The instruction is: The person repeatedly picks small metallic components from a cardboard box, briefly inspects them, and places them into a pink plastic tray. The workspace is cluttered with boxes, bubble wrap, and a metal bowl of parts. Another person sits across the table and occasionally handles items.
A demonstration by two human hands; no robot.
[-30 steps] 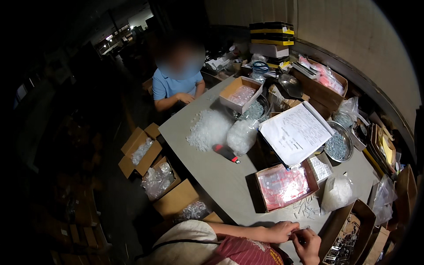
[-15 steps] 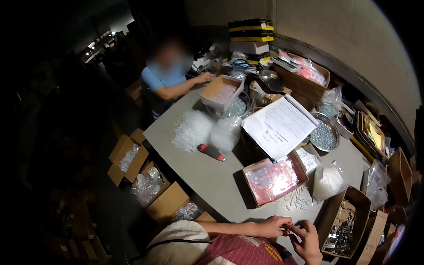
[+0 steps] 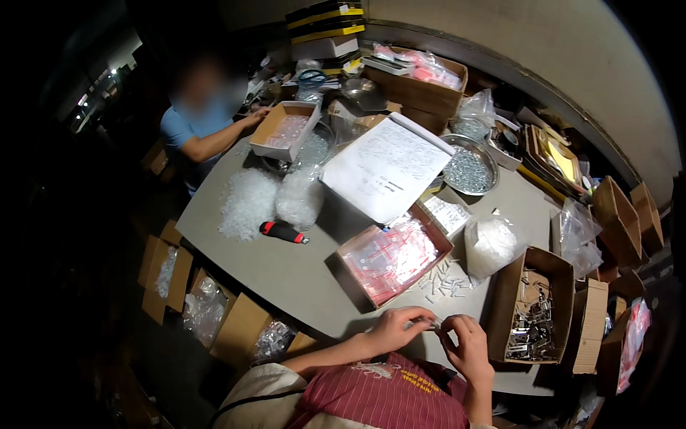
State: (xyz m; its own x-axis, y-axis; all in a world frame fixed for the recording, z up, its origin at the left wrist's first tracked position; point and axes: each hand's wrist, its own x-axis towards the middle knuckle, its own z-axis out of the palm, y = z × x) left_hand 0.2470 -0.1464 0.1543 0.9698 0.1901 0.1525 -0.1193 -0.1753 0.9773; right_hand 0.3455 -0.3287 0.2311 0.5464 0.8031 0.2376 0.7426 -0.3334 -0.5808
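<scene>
The left hand's [image 3: 404, 327] thumb and index finger pinch a small piece [image 3: 435, 324]; the right hand [image 3: 468, 344] reaches it from three o'clock, its grip unclear. A light, steady left pinch should let the right fingertips work precisely. Outward, white pegs [image 3: 449, 286] lie at twelve, a cardboard box [image 3: 562, 293] at three.

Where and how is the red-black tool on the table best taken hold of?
Probably across the tool at its thick black middle, from the near side: it lies left to right, metal tip at right, with the white pile and bag beyond.
</scene>
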